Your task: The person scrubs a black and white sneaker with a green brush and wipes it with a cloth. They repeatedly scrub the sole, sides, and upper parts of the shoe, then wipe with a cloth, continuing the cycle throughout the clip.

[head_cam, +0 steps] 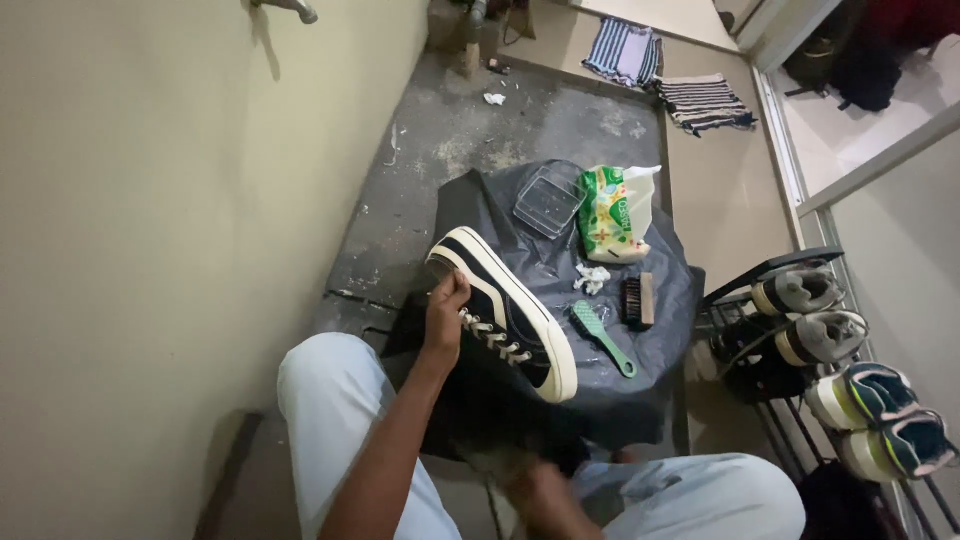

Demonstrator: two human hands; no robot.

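Head camera, looking down: a seated person's left hand (447, 305) closes its fingers over the toe end of a black canvas sneaker (508, 312) with a cream sole, held tilted above a dark plastic sheet (660, 290) on the floor. The shoe's long axis runs from that hand down and right, toward the right hand (535, 492), which sits low between the knees, grip impossible to make out. A green brush (602, 338) lies just beside the sneaker.
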